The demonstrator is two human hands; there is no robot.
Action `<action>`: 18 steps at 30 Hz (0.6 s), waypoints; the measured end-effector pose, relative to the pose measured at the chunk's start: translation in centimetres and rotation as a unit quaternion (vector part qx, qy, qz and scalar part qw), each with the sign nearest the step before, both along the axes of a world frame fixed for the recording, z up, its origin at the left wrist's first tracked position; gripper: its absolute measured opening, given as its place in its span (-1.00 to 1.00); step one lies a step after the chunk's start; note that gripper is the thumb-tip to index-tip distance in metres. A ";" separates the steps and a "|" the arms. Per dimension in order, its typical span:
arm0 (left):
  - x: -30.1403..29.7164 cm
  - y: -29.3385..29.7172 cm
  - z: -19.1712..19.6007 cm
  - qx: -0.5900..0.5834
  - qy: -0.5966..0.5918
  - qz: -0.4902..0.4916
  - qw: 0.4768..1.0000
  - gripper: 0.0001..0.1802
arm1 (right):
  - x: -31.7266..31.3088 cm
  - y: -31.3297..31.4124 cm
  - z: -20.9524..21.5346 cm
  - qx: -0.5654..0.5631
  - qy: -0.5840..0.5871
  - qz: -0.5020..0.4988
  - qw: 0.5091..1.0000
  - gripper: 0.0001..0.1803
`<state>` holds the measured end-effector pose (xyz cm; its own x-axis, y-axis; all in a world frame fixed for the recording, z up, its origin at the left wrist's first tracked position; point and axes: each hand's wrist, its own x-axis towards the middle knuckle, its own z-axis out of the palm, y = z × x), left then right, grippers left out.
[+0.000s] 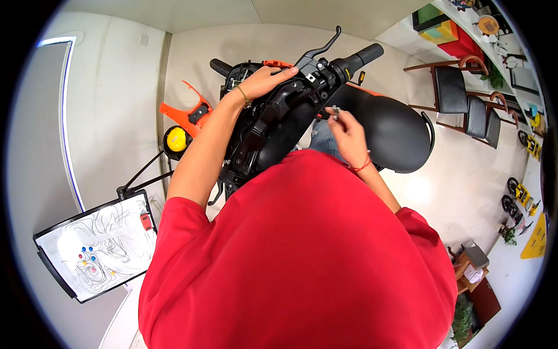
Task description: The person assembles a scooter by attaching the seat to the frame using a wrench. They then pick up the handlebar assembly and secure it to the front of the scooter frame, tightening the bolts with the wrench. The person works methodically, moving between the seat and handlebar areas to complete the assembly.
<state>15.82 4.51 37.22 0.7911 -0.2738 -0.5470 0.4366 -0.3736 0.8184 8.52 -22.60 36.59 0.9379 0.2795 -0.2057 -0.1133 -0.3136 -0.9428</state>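
Observation:
A black and orange scooter [273, 125] stands in front of me, its front covers partly off. My left hand [263, 80] rests palm down on top of the handlebar housing near the left grip. My right hand [347, 129] is raised beside the right handlebar [354, 60], its fingers pinched on a small metal part [336, 110], probably a screw. The black seat [390, 129] lies just behind that hand. My red shirt hides the lower body of the scooter.
A loose orange panel [187, 113] and a yellow round object [176, 139] lie on the floor at the left. A whiteboard on a stand [96, 247] stands at lower left. Chairs [465, 102] and shelves line the right wall.

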 end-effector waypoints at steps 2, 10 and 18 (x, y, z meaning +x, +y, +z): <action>-0.3 -0.2 0.4 -0.003 -0.014 -0.007 1.000 -0.27 | 0.8 -0.5 1.4 0.014 -0.038 -0.002 0.999 -0.73; -0.4 -0.1 0.2 -0.007 0.008 0.019 1.000 -0.29 | 1.6 1.2 1.2 0.028 -0.034 -0.034 0.998 -0.92; -0.2 0.1 -0.5 0.008 0.004 0.018 1.000 -0.21 | 2.1 2.5 -0.4 -0.038 -0.201 -0.011 0.979 -0.80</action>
<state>15.64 4.61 36.73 0.7964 -0.2360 -0.5568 0.4562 -0.3698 0.8094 10.63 -20.10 36.22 0.9526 0.2572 0.1623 0.2554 -0.3867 -0.8861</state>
